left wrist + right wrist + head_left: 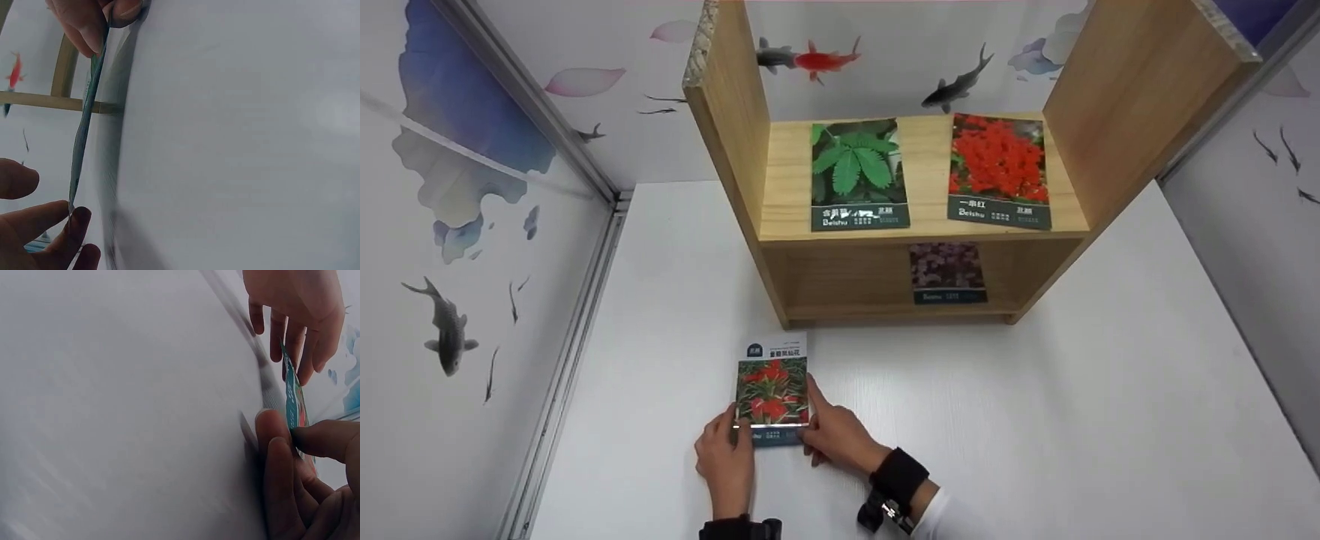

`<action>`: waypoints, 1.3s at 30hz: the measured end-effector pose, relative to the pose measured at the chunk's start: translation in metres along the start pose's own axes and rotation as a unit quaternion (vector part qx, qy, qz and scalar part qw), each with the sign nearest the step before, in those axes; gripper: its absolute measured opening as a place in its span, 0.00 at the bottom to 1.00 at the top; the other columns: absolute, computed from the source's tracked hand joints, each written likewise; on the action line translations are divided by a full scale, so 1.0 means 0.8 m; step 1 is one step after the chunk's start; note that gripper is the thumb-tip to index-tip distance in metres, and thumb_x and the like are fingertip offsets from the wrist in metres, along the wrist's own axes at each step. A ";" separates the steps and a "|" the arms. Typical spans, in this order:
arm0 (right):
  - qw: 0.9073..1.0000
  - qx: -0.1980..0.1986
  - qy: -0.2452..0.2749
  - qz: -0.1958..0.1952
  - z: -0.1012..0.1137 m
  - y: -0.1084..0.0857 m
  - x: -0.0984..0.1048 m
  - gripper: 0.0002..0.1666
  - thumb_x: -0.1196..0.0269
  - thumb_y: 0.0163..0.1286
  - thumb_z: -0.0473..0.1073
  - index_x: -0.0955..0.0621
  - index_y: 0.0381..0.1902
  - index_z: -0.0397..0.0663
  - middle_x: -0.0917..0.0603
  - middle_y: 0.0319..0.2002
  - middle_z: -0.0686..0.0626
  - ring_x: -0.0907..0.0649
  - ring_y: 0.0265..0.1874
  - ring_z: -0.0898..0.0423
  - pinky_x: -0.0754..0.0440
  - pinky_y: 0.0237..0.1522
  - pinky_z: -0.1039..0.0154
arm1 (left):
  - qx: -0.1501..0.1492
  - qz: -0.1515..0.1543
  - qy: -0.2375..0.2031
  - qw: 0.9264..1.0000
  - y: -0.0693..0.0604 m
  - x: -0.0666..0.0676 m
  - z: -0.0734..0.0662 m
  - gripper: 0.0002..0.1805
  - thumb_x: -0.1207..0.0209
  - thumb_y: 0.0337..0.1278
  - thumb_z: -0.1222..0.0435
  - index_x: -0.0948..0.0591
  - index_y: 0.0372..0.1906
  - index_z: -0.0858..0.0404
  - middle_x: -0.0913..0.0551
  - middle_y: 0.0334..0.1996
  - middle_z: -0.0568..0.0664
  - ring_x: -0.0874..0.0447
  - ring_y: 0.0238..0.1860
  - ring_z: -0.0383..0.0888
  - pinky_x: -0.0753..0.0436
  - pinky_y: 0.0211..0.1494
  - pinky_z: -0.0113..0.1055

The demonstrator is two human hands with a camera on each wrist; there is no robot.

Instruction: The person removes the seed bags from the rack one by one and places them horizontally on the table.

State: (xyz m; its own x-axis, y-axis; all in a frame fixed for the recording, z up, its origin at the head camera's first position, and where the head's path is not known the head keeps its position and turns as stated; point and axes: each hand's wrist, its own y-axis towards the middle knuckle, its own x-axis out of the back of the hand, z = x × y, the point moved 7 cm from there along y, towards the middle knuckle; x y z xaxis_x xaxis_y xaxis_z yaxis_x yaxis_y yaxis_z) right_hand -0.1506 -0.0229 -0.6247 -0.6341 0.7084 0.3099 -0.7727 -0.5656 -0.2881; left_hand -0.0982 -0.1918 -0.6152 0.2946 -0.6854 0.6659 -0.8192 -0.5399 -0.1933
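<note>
In front of the shelf (928, 172), toward its left, the right hand (841, 435) pinched a packet (772, 386) between thumb and fingers while the left hand (726, 461), loosely spread, touched its other edge, apparently to steady it.

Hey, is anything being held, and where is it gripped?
The white-topped packet picturing red flowers: the right hand pinches it near its lower right corner, while the left hand touches its left edge.

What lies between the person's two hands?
A packet picturing red flowers, touched by both the left hand and the right hand; the head view shows it.
</note>
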 end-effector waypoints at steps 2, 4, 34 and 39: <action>1.000 0.009 -0.006 0.008 0.003 0.002 -0.002 0.52 0.42 0.62 0.37 0.64 0.70 0.58 0.20 0.17 0.51 0.21 0.12 0.55 0.25 0.12 0.64 | 0.002 0.001 0.007 1.000 0.001 0.000 0.002 0.25 0.50 0.60 0.57 0.31 0.59 0.65 0.34 0.54 0.60 0.47 0.58 0.60 0.49 0.53 0.60; 1.000 0.016 -0.007 0.016 0.006 0.003 -0.004 0.52 0.42 0.62 0.37 0.64 0.70 0.57 0.20 0.17 0.50 0.21 0.11 0.54 0.25 0.12 0.64 | 0.005 -0.001 0.015 1.000 0.002 0.001 0.003 0.25 0.49 0.59 0.57 0.31 0.59 0.65 0.35 0.55 0.61 0.47 0.58 0.59 0.49 0.53 0.59; 0.989 -0.016 -0.150 -0.009 0.012 0.016 -0.008 0.51 0.38 0.56 0.41 0.55 0.69 0.44 0.26 0.08 0.59 0.26 0.04 0.62 0.30 0.06 0.66 | -0.037 0.037 0.113 0.992 0.017 -0.015 -0.009 0.33 0.47 0.55 0.53 0.35 0.62 0.70 0.57 0.67 0.62 0.62 0.63 0.59 0.55 0.51 0.56; 0.993 -0.021 -0.120 -0.007 0.007 0.015 -0.007 0.52 0.37 0.56 0.42 0.56 0.69 0.42 0.24 0.08 0.58 0.25 0.04 0.61 0.29 0.06 0.66 | -0.036 0.042 0.123 0.991 0.015 -0.017 -0.008 0.35 0.47 0.55 0.51 0.37 0.63 0.69 0.58 0.67 0.62 0.64 0.64 0.58 0.55 0.51 0.56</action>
State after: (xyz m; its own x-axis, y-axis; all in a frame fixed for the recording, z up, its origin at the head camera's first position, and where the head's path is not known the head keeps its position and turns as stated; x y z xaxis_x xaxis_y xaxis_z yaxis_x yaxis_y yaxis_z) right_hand -0.1563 -0.0362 -0.6250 -0.6160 0.5918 0.5199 -0.7826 -0.5350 -0.3183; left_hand -0.1156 -0.1858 -0.6217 0.1016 -0.5819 0.8069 -0.8716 -0.4431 -0.2098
